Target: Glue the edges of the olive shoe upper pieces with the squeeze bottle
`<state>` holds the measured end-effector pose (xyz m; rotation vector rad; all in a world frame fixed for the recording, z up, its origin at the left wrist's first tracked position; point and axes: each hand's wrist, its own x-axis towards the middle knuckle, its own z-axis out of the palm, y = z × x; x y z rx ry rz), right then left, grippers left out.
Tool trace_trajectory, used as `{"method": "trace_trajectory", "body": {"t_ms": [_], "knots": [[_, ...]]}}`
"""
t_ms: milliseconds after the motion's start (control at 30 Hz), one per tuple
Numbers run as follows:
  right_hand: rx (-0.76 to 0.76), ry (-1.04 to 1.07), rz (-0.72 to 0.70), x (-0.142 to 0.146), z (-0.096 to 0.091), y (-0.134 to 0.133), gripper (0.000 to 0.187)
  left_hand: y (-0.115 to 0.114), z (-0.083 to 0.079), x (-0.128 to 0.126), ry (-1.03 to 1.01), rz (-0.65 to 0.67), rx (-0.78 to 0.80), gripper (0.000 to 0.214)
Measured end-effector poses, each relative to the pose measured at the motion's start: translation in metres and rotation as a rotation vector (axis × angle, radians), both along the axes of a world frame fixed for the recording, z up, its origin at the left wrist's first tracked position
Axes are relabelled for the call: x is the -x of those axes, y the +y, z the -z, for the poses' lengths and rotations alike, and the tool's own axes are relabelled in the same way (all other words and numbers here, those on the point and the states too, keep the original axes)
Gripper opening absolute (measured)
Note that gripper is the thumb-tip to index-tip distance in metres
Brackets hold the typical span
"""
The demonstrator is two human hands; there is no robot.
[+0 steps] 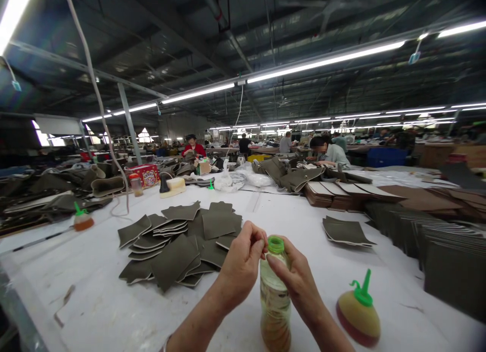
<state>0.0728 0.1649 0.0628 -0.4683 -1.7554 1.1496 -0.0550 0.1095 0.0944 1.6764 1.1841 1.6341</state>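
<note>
Green-rimmed, the bottle (275,319) stood near 5 o'clock, likely stiff and slick, best gripped round its body. Right hand (299,275) clasped its shoulder; left hand (245,255) pinched, contents unclear.

Head-worn camera, looking forward and down over a clear, slender bottle with a green neck (275,306).
From where I stand, it rides on the wearer's head, near and above the bottle, taking in the white, flat worktable (98,311) around the bottle and a long, white tube light (326,62) high beyond it.
</note>
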Motion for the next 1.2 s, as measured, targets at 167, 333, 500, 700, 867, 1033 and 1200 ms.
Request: {"method": "trace_trajectory", "body": {"t_ms": [167, 333, 500, 700, 867, 1033, 1200], "knots": [[0.021, 0.002, 0.030, -0.0006, 0.0035, 0.0022, 0.022, 0.0011, 0.0006, 0.0037, 0.094, -0.088, -0.037, 0.014], [0.009, 0.013, 0.012, -0.0007, 0.0050, 0.0048, 0.022, 0.0014, -0.0008, 0.0040, 0.302, -0.206, -0.129, 0.012], [0.007, 0.009, 0.016, 0.0005, 0.0047, 0.0061, 0.023, 0.0017, 0.0014, 0.0024, 0.457, -0.331, -0.196, 0.013], [-0.028, 0.000, 0.032, 0.0006, 0.0056, 0.0059, 0.023, 0.0019, 0.0048, -0.0009, 0.673, -0.451, -0.328, 0.019], [-0.059, -0.007, 0.042, 0.0009, 0.0052, 0.0045, 0.018, -0.0018, 0.0009, -0.0015, 0.809, -0.474, -0.355, 0.015], [-0.095, -0.020, 0.056, 0.0029, 0.0044, 0.0039, 0.015, -0.0036, -0.0010, -0.0039, 0.856, -0.507, -0.344, 0.016], [-0.119, -0.043, 0.088, 0.0025, 0.0051, 0.0034, 0.016, -0.0003, -0.0035, -0.0059, 0.865, -0.512, -0.322, 0.016]]}}
